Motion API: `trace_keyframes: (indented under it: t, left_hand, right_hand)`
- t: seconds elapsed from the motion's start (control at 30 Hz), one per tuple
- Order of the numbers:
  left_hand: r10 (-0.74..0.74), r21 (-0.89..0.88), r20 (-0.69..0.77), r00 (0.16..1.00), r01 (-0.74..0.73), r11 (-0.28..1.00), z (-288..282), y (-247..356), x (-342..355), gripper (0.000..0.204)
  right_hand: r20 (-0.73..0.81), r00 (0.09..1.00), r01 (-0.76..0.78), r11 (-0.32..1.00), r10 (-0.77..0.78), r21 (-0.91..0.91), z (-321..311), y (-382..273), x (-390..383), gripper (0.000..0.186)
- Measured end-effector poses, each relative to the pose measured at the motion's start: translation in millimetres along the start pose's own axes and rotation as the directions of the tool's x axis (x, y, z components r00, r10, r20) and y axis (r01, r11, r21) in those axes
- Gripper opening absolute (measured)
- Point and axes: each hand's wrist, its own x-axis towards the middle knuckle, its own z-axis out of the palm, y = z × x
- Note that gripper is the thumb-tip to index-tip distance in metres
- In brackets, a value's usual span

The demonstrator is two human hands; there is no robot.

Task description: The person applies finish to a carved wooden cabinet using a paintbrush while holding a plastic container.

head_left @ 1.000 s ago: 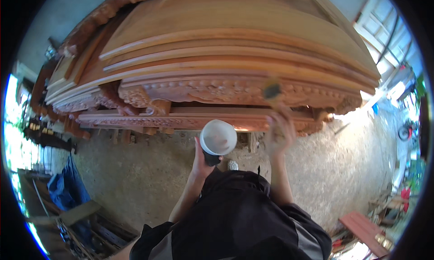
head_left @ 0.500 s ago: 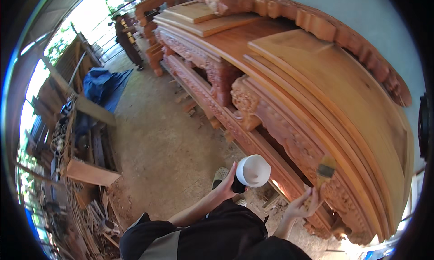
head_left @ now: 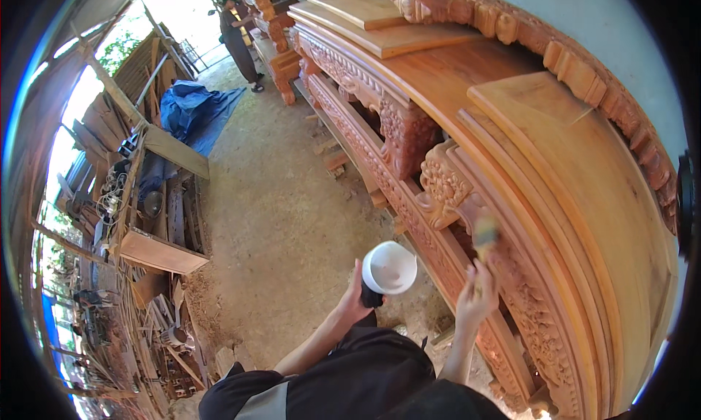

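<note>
A white cup (head_left: 389,267) with some pale liquid in its bottom is gripped in my left hand (head_left: 353,305), its mouth tilted up toward me. Something black shows under the cup beside my fingers. To the right, my right hand (head_left: 479,296) is closed round the handle of a flat paintbrush (head_left: 485,234), bristles pointing away from me. Motion blurs the brush head. It is in front of the carved apron (head_left: 522,289) of a large reddish wooden piece; whether the bristles touch the carving I cannot tell.
Thick wooden boards (head_left: 577,135) are stacked on the carved furniture at right. Scrap wood and an open crate (head_left: 164,251) line the left side. A blue tarp (head_left: 193,113) lies farther back. Another person (head_left: 237,44) stands at the far end by more carved pieces.
My right hand has moved the brush forward and left along the carved apron. The cup stays in my left hand, slightly farther left in the picture. The whole view has shifted.
</note>
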Motion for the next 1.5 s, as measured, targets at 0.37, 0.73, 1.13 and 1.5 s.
trace_keyframes:
  t: [0.37,0.73,1.13,1.5]
  left_hand:
    - [0.048,-0.042,0.121,0.992,-0.043,0.998,-14.4,84.1,59.7,0.072]
    - [0.08,0.039,0.068,0.994,-0.083,0.996,-26.0,172.9,88.4,0.073]
    - [0.269,-0.112,-0.083,0.96,-0.277,0.954,-89.2,219.7,54.5,0.071]
    - [0.366,-0.161,-0.185,0.912,-0.396,0.904,-106.2,257.4,61.3,0.074]
  right_hand:
    - [-0.132,0.991,0.013,0.999,-0.008,0.038,79.1,-31.9,63.1,0.02]
    - [-0.202,0.978,-0.002,0.967,0.055,0.254,147.0,-81.4,120.0,0.018]
    - [-0.131,0.991,0.057,0.978,-0.031,0.202,237.0,-145.1,244.7,0.011]
    - [-0.508,0.859,0.057,0.998,-0.069,-0.04,265.9,-168.2,231.6,0.025]
